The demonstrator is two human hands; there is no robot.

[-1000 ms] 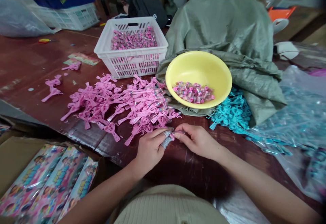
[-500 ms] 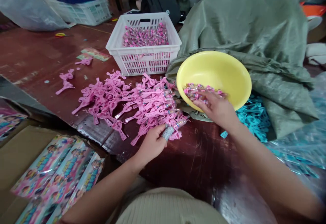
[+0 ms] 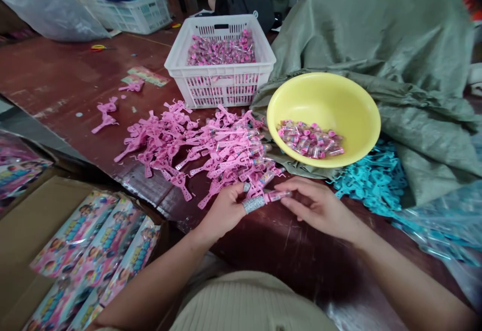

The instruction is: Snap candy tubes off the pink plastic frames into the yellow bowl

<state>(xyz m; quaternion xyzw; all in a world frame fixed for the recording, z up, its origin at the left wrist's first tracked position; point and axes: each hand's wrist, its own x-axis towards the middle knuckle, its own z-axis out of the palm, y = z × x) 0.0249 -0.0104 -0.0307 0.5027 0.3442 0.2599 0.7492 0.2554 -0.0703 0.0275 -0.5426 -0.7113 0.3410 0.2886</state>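
Observation:
In front of me my left hand (image 3: 229,208), with silvery wrapping over fingertips, is closed on a pink plastic clip-like piece (image 3: 256,186) at the near edge of the pile. My right hand (image 3: 320,205) pinches a small clear tube with a pink end (image 3: 277,196) and brings it against the left fingers. Whether tube and pink piece are joined cannot be made out. Behind them spreads a pile of pink plastic pieces (image 3: 229,150), some with clear tubes. Loose pink-capped tubes (image 3: 311,140) lie in the yellow basin (image 3: 339,95).
A white crate (image 3: 222,72) full of pink-capped tubes stands behind the pile. Turquoise pieces (image 3: 376,180) spill from under a green tarp (image 3: 376,24) on the right. At lower left sits a carton (image 3: 22,225) of printed packs. Scissors (image 3: 98,47) lie farther back.
My right hand has left the yellow basin with a tube and moved down and left to my left hand. The view has shifted slightly.

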